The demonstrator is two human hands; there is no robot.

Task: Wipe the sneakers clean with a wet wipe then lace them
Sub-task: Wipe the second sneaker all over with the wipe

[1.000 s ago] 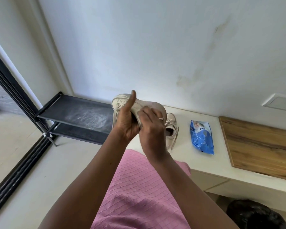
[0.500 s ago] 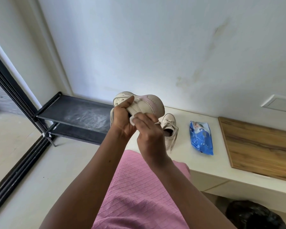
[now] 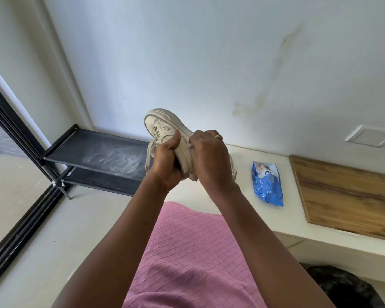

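A cream chunky sneaker [image 3: 165, 127] is held up in front of me, toe pointing up and away. My left hand [image 3: 167, 163] grips it from below, thumb laid along its side. My right hand [image 3: 211, 158] curls over the sole edge and pinches a white wet wipe [image 3: 189, 142], of which only a sliver shows. The second sneaker [image 3: 233, 170] stands on the white ledge behind my right hand, almost wholly hidden. A loose lace [image 3: 150, 152] hangs from the held shoe.
A blue pack of wet wipes [image 3: 267, 183] lies on the white ledge [image 3: 242, 152]. A wooden board [image 3: 347, 196] lies to its right. A black shoe rack [image 3: 98, 158] stands at the left by the wall. A dark bag [image 3: 342, 287] sits low right.
The sneaker has been turned in my left hand, its toe now pointing up. My right hand has moved with the wipe from the shoe's upper to the sole edge.
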